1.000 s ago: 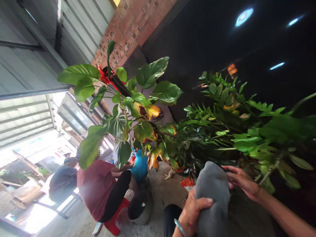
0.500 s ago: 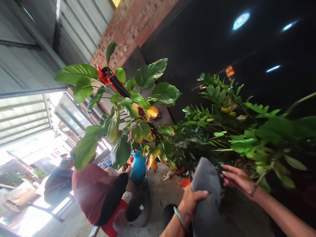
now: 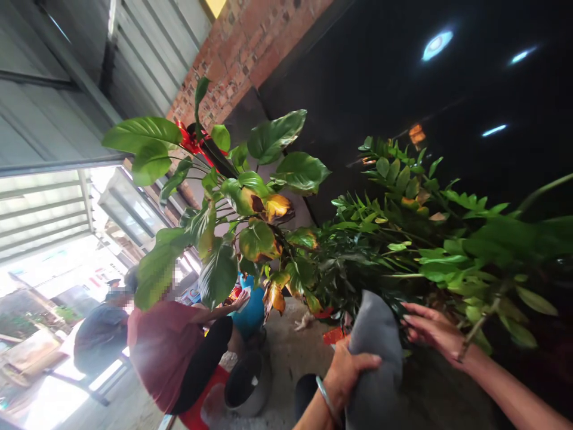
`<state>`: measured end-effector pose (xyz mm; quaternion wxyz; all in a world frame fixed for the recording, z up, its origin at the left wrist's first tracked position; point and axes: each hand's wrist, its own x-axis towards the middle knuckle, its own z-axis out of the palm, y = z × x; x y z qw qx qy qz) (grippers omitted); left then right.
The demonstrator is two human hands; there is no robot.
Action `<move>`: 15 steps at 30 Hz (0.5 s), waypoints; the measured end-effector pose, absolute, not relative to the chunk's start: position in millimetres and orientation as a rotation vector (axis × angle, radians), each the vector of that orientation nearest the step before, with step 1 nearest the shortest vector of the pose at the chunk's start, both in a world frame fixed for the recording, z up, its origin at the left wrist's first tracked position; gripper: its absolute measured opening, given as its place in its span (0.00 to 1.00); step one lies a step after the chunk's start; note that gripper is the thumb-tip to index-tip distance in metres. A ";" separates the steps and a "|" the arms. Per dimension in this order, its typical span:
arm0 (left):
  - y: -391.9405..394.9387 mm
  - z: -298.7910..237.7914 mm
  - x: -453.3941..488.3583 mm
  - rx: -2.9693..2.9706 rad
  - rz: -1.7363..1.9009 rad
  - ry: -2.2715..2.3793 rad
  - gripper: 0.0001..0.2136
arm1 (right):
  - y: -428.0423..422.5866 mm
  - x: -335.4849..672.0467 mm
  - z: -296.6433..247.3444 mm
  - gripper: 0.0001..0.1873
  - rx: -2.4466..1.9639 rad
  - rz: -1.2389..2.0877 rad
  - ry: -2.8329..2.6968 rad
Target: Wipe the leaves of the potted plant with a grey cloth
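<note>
A smooth grey object [image 3: 376,352] with a rounded, tapering top stands upright in front of me; its lower end runs out of view and I cannot tell its kind. My left hand [image 3: 347,371], with a pale bangle at the wrist, grips its left side, thumb across the front. To the right of it is my right hand [image 3: 432,329], fingers stretched out and apart from one another, with nothing visible in them. Its fingertips are close to the grey object's edge. Foliage of a leafy plant [image 3: 461,263] hangs over that hand and a stem crosses the wrist.
A large potted plant [image 3: 255,191] with yellowing leaves fills the middle. At left, a person in a maroon shirt [image 3: 165,352] sits on a red stool [image 3: 203,400], one hand on a blue rounded object [image 3: 248,307]. A dark bucket [image 3: 248,382] stands on the floor beside them.
The seated person's hand has come up onto the blue object, holding something pale. My left hand and the grey object have shifted slightly; my right hand is almost unchanged.
</note>
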<state>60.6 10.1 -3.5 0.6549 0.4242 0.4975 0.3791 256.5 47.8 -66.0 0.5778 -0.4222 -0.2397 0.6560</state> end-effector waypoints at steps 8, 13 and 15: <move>43.2 65.5 53.4 0.951 1.257 1.025 0.25 | 44.7 255.7 -60.5 0.12 -0.968 1.561 -0.515; 38.5 20.9 64.6 0.915 1.108 1.161 0.22 | 46.1 255.2 -62.4 0.13 -0.994 1.536 -0.524; 18.4 -0.8 64.7 0.953 0.892 1.170 0.21 | 46.9 257.8 -65.3 0.12 -1.042 1.533 -0.525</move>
